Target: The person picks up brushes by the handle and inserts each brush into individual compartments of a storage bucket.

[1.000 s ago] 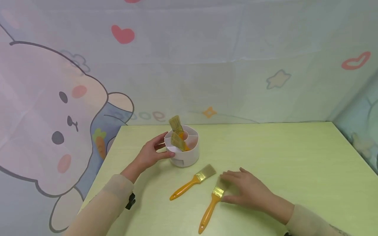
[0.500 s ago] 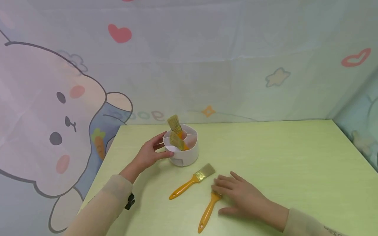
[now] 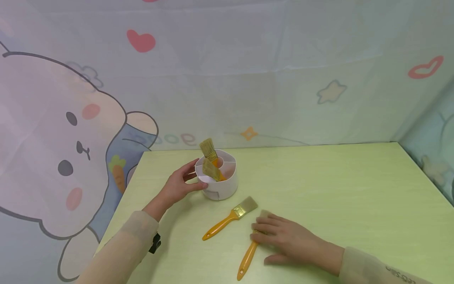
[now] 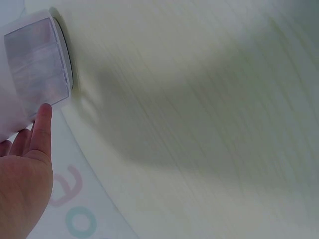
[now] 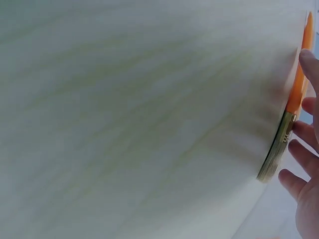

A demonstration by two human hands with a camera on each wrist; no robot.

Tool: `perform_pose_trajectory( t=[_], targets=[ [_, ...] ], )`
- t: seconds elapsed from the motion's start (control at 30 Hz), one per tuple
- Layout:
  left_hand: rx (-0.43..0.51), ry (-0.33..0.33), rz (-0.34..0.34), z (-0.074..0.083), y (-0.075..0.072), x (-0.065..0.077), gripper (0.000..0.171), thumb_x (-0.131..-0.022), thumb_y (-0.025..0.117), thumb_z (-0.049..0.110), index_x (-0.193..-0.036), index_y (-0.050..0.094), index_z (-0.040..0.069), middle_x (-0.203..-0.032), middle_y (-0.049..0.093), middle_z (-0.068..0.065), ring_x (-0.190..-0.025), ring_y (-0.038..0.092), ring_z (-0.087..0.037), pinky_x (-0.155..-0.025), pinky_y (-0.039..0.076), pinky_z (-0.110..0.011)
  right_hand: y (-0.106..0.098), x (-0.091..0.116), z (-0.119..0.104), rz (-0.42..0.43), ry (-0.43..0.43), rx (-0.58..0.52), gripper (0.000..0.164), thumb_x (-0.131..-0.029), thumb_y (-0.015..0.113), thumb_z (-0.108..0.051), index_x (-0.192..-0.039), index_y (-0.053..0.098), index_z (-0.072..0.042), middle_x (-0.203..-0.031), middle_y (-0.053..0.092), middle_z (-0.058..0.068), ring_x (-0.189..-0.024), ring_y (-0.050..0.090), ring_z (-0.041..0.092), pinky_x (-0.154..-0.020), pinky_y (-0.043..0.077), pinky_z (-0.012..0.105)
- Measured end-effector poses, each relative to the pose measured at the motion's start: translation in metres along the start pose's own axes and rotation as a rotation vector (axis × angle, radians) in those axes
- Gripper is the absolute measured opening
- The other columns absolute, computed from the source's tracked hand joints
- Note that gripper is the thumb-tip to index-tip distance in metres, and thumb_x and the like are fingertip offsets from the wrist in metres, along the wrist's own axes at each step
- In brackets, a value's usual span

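Note:
My left hand (image 3: 176,186) holds the left side of a white round organizer (image 3: 227,191), thumb at the front and fingers around the far side. Two paintbrushes stand bristles up inside it, a rear paintbrush (image 3: 207,146) and a tilted front paintbrush (image 3: 211,170). In the left wrist view, a fingertip touches the organizer's wall (image 4: 37,64). My right hand (image 3: 292,240) spreads over a paintbrush with an orange handle (image 3: 247,261), fingers across its ferrule and bristles, thumb apart from the handle. In the right wrist view, the fingers lie alongside this paintbrush (image 5: 295,94).
Another paintbrush (image 3: 220,227) lies flat between the organizer and my right hand, bristles toward the upper right. The pale green table (image 3: 340,189) ends at a cloth backdrop (image 3: 220,98) printed with a cartoon animal and hearts.
My right hand has moved slightly left and down, its fingers now lying across the brush's ferrule. The left hand and organizer stay put; the view shifts slightly.

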State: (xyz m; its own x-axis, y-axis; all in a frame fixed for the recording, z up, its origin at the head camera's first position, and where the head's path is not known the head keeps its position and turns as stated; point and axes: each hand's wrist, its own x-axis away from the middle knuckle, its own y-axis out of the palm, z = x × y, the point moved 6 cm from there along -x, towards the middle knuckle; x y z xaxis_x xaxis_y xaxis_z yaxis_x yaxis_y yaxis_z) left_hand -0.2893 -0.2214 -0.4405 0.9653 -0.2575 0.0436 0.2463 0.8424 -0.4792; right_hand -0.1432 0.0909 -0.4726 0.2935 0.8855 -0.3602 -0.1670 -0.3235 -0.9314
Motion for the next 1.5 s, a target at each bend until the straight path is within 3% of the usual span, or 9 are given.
perform_pose_trajectory(
  t=[0.33, 0.6, 0.93, 1.27, 1.5],
  targets=[
    [-0.001, 0.001, 0.006, -0.002, -0.001, -0.001, 0.091, -0.093, 0.087, 0.020, -0.168, 0.036, 0.012, -0.166, 0.045, -0.015, -0.149, 0.048, -0.041, -0.120, 0.044, -0.054, 0.000, 0.010, 0.010, -0.084, 0.046, 0.002, 0.059, -0.098, 0.074, -0.054, -0.142, 0.068, -0.014, -0.147, 0.066, 0.009, -0.136, 0.062, 0.028, -0.112, 0.054, 0.049],
    [-0.005, 0.002, 0.007, -0.002, -0.002, -0.001, 0.091, -0.094, 0.086, 0.022, -0.168, 0.035, 0.011, -0.166, 0.045, -0.016, -0.149, 0.048, -0.041, -0.120, 0.044, -0.054, -0.004, 0.018, 0.029, -0.090, 0.015, -0.025, 0.059, -0.099, 0.075, -0.049, -0.142, 0.068, -0.009, -0.149, 0.065, 0.010, -0.138, 0.061, 0.031, -0.114, 0.050, 0.055],
    [-0.007, -0.011, 0.010, 0.000, 0.000, 0.000, 0.092, -0.094, 0.086, 0.025, -0.168, 0.034, 0.013, -0.167, 0.044, -0.014, -0.150, 0.048, -0.040, -0.117, 0.049, -0.051, -0.008, 0.029, 0.056, -0.122, -0.017, -0.041, 0.055, -0.106, 0.066, -0.048, -0.143, 0.067, -0.008, -0.151, 0.063, 0.011, -0.139, 0.060, 0.030, -0.115, 0.048, 0.058],
    [-0.006, -0.012, 0.012, -0.002, 0.001, 0.001, 0.092, -0.094, 0.086, 0.024, -0.168, 0.034, 0.013, -0.168, 0.043, -0.013, -0.150, 0.048, -0.040, -0.117, 0.048, -0.052, -0.011, 0.040, 0.080, -0.139, -0.029, 0.005, 0.058, -0.106, 0.063, -0.050, -0.146, 0.065, -0.008, -0.154, 0.061, 0.011, -0.140, 0.059, 0.032, -0.114, 0.050, 0.057],
    [-0.008, -0.003, 0.018, -0.001, 0.001, 0.001, 0.091, -0.093, 0.087, 0.022, -0.168, 0.035, 0.012, -0.167, 0.045, -0.014, -0.148, 0.049, -0.040, -0.118, 0.047, -0.053, -0.011, 0.045, 0.091, -0.143, -0.047, 0.038, 0.061, -0.107, 0.062, -0.052, -0.149, 0.062, -0.008, -0.155, 0.059, 0.011, -0.141, 0.058, 0.032, -0.120, 0.045, 0.051]
  ],
)
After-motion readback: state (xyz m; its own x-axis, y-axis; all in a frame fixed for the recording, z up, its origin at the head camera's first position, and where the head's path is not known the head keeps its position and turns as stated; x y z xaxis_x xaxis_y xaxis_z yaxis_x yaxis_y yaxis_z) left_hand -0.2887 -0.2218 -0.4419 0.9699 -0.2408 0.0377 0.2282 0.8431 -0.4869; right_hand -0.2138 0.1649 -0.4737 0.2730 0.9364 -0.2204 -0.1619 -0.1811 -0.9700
